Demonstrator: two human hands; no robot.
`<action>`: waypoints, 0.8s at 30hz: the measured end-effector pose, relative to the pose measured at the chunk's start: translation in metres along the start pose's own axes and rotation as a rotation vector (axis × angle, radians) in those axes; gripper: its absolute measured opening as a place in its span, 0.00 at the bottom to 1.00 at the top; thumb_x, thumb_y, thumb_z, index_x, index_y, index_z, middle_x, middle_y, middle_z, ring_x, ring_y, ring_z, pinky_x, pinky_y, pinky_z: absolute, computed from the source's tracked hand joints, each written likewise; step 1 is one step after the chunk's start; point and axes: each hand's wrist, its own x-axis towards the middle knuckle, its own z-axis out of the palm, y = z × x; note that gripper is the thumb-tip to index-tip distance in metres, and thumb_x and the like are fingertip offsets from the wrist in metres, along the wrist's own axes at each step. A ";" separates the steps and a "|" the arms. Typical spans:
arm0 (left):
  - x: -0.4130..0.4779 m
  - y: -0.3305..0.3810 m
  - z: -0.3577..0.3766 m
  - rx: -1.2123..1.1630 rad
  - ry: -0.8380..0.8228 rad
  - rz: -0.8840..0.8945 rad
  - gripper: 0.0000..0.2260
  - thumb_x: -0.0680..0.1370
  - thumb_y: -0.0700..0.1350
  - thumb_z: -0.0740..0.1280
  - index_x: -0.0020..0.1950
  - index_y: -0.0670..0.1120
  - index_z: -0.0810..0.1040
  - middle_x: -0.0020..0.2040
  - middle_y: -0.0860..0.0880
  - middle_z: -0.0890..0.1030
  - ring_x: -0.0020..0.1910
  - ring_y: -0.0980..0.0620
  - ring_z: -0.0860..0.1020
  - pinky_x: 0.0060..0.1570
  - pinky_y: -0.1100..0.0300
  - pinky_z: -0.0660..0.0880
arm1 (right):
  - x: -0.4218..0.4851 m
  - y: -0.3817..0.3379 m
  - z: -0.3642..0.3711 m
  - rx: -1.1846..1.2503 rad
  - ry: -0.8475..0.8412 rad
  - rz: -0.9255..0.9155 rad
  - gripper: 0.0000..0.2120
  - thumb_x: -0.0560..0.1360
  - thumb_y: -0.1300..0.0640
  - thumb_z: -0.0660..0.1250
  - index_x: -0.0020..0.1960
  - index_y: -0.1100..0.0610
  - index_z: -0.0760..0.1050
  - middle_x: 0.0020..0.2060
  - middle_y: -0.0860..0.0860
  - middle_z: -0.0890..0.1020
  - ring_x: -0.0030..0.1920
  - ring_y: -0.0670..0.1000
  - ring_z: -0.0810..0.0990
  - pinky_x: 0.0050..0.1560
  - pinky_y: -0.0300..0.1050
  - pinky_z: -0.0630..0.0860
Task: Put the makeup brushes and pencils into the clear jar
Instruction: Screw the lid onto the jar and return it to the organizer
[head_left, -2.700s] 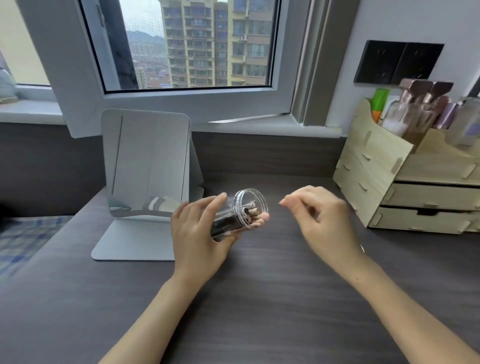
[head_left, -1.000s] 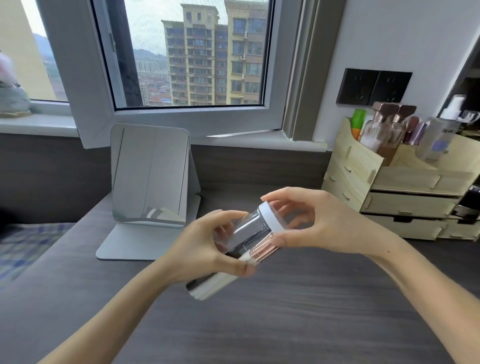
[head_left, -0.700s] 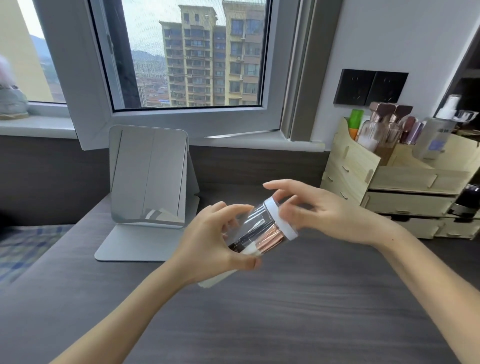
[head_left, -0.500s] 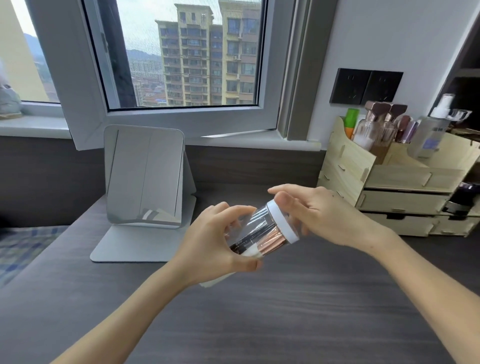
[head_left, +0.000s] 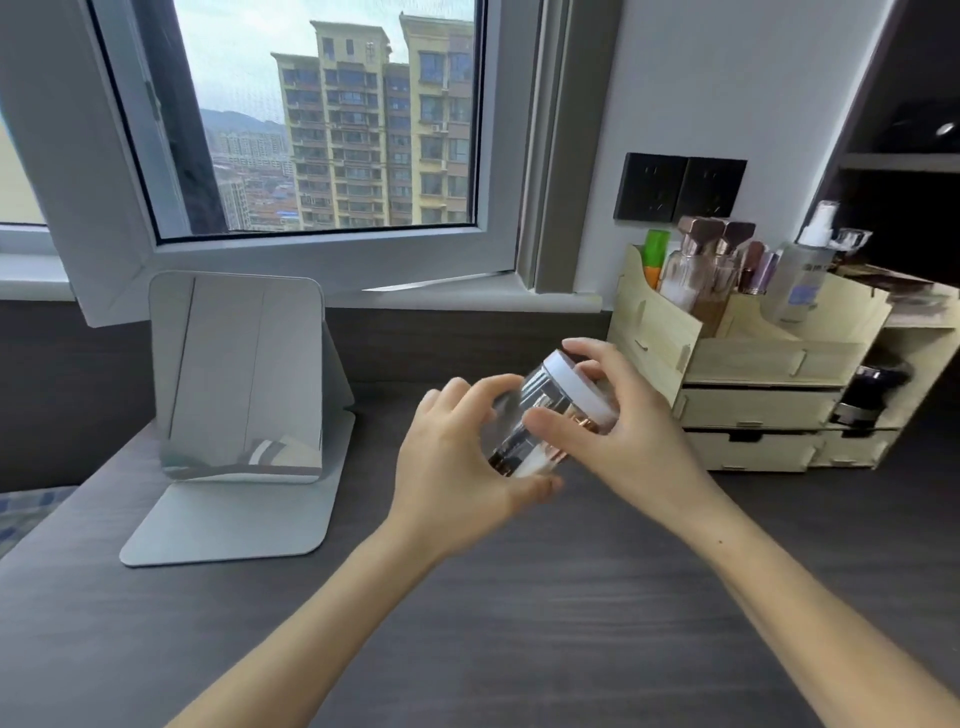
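The clear jar (head_left: 540, 410) is held tilted above the dark desk, its top pointing up and to the right. A white lid (head_left: 584, 387) sits on its mouth. Through the wall I see dark brush handles and rose-gold ferrules (head_left: 558, 456) of makeup brushes packed inside. My left hand (head_left: 457, 467) wraps the jar's lower body from the left. My right hand (head_left: 618, 426) grips the lid end, thumb across the jar's front and fingers curled over the lid's far side.
A standing mirror (head_left: 236, 374) on a flat base is at the left. A wooden drawer organiser (head_left: 748, 369) with bottles stands at the right against the wall. An opened window sash (head_left: 311, 260) juts in over the sill. The dark desk (head_left: 519, 623) stretches in front.
The jar went from uncapped, held by my left hand alone, to capped with a white lid. My right hand closed on the lid and has turned its grip around it.
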 end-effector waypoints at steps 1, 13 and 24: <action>0.006 0.005 0.005 0.003 -0.018 0.012 0.36 0.56 0.63 0.70 0.63 0.57 0.71 0.45 0.58 0.72 0.48 0.52 0.70 0.45 0.59 0.72 | -0.001 0.001 -0.003 0.001 0.058 0.008 0.28 0.66 0.41 0.72 0.62 0.43 0.66 0.51 0.40 0.74 0.51 0.45 0.78 0.46 0.39 0.78; 0.074 0.022 0.025 -0.185 0.005 0.002 0.23 0.70 0.56 0.69 0.63 0.53 0.71 0.51 0.52 0.77 0.52 0.54 0.75 0.56 0.56 0.71 | 0.045 0.007 -0.169 -0.431 0.703 0.028 0.22 0.66 0.44 0.71 0.57 0.50 0.72 0.52 0.51 0.79 0.52 0.52 0.77 0.52 0.53 0.77; 0.104 0.016 0.053 -0.196 0.001 -0.075 0.19 0.71 0.47 0.71 0.61 0.52 0.73 0.49 0.52 0.78 0.49 0.53 0.76 0.55 0.54 0.72 | 0.117 0.051 -0.213 -0.715 0.681 0.138 0.22 0.68 0.47 0.71 0.58 0.55 0.72 0.56 0.60 0.76 0.54 0.60 0.75 0.58 0.49 0.68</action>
